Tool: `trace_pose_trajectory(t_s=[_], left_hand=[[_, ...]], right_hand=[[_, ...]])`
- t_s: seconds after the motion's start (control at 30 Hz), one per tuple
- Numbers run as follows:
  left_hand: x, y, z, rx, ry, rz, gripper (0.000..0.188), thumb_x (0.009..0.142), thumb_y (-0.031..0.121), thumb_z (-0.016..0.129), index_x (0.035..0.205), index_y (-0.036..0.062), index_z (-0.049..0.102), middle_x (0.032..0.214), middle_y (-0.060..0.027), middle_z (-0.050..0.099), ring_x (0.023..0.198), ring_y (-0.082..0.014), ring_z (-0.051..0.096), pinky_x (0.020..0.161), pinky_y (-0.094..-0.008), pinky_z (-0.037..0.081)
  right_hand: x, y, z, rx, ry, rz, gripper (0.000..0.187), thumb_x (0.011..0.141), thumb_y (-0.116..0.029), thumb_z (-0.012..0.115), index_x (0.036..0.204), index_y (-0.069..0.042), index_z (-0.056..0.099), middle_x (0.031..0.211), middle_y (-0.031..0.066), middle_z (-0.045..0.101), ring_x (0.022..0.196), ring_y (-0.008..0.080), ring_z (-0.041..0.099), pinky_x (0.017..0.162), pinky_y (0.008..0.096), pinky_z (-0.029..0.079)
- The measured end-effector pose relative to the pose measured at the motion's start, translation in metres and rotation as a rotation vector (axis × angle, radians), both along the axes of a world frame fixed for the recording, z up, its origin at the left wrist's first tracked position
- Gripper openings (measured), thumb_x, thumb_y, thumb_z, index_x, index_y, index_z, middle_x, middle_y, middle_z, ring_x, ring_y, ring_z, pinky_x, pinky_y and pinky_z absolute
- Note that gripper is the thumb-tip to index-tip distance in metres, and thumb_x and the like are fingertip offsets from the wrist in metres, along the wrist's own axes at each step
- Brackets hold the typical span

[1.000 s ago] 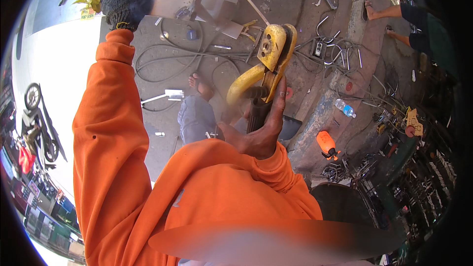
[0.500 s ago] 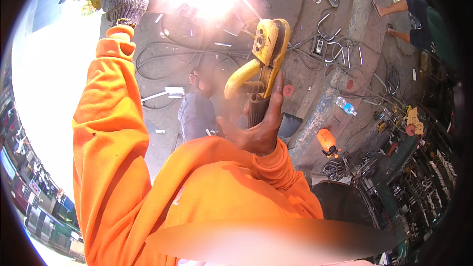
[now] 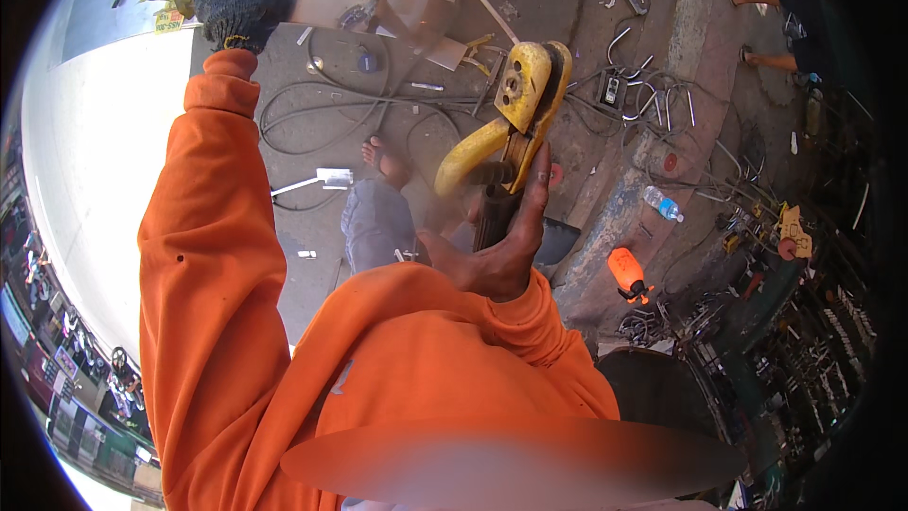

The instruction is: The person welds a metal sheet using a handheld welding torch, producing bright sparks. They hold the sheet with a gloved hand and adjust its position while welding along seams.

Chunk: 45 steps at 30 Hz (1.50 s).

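Observation:
My right hand [image 3: 504, 263], bare, is wrapped around the dark handle of a yellow welding electrode holder [image 3: 525, 85]. A thin welding rod [image 3: 482, 2] is clamped in its jaws and slants up and left to a small glowing tip at the top edge. Beneath that tip are metal pieces [image 3: 412, 2], partly cut off by the frame. My left hand [image 3: 244, 0], in a dark knitted glove, is beside the pale panel at top left. Its fingers look curled, but what they hold, if anything, is hidden.
Cables [image 3: 322, 85] loop across the floor below the workpiece. My bare foot [image 3: 386, 161] shows near them. To the right lie a water bottle [image 3: 663, 203], an orange bottle [image 3: 627, 271] and bent metal rods [image 3: 653, 99]. Another person's legs [image 3: 771, 28] stand at upper right; metal parts crowd the lower right.
The glaring white arc has shrunk to a small glow at the rod's tip, so the metal pieces show. The electrode holder has shifted slightly right. My left hand has moved a little.

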<state>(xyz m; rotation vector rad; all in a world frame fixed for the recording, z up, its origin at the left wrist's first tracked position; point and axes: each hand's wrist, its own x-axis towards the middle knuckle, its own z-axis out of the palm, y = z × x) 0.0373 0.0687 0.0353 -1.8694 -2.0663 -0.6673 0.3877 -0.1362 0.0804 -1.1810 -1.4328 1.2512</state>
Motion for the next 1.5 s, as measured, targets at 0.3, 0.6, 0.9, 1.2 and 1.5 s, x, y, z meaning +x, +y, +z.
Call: trace_pose_trajectory(t_s=[0.3,0.6,0.9,1.2,1.5], left_hand=[[-0.01,-0.003,-0.004,-0.023,-0.154,0.001,0.035,0.097,0.041,0.063,0.11,0.0119,0.076,0.113,-0.0143,0.072,0.107,-0.0374,0.068,0.097,-0.0434,0.052],[-0.023,0.001,-0.018,0.071,0.029,0.045,0.043,0.097,0.048,0.063,0.119,0.0118,0.073,0.116,-0.0171,0.072,0.107,-0.0397,0.069,0.092,-0.0461,0.055],[-0.031,0.005,-0.02,-0.112,0.088,0.124,0.045,0.096,0.047,0.065,0.123,0.011,0.069,0.123,-0.0153,0.07,0.112,-0.0368,0.068,0.094,-0.0467,0.054],[-0.002,-0.005,0.005,-0.045,0.127,0.029,0.028,0.095,0.035,0.06,0.107,0.0099,0.064,0.112,-0.0178,0.066,0.106,-0.0378,0.063,0.092,-0.0489,0.049],[0.022,-0.001,0.015,0.013,-0.036,0.053,0.022,0.098,0.019,0.052,0.085,0.0057,0.063,0.088,-0.024,0.065,0.09,-0.0442,0.061,0.081,-0.052,0.047]], right_hand=[[-0.005,0.005,0.0,0.105,0.114,0.057,0.13,0.064,-0.001,0.086,0.162,0.004,0.001,0.122,0.0134,0.057,0.098,0.0179,0.059,0.079,0.0283,0.052],[0.001,-0.002,-0.001,-0.004,-0.013,0.033,0.127,0.066,-0.002,0.085,0.162,0.005,0.002,0.125,0.0159,0.056,0.103,0.0191,0.06,0.083,0.0294,0.052],[-0.002,0.002,0.0,0.029,0.037,0.033,0.127,0.066,-0.007,0.088,0.16,0.008,0.004,0.133,0.0216,0.054,0.113,0.0257,0.06,0.093,0.0334,0.053],[-0.004,-0.006,0.023,-0.029,-0.038,-0.028,0.133,0.067,-0.017,0.094,0.16,0.009,0.003,0.124,0.0211,0.063,0.101,0.0243,0.068,0.074,0.029,0.056],[-0.024,-0.028,0.061,-0.229,0.025,-0.106,0.131,0.066,-0.014,0.096,0.16,0.011,0.008,0.14,0.0288,0.055,0.13,0.0352,0.057,0.112,0.0433,0.043]])
